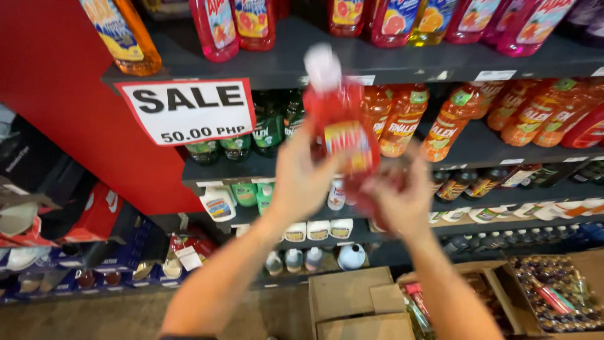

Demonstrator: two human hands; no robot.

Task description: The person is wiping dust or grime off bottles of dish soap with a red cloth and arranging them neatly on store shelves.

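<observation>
The dark shelf unit (pixel 377 63) fills the view, its rows packed with orange and pink bottles. In front of its second shelf, a red bottle (pixel 343 126) with a white cap is held up, blurred. The left hand (pixel 302 179) wraps its side; the right hand (pixel 396 198) cups its base. Judging by this, shelving is underway; seating it calls for a free gap in a row.

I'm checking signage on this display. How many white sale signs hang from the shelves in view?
1. The sale sign hangs from the top shelf edge, left of the red bottle held in both hands. Small price tags sit along the edges; other signs may lie out of view.
</observation>
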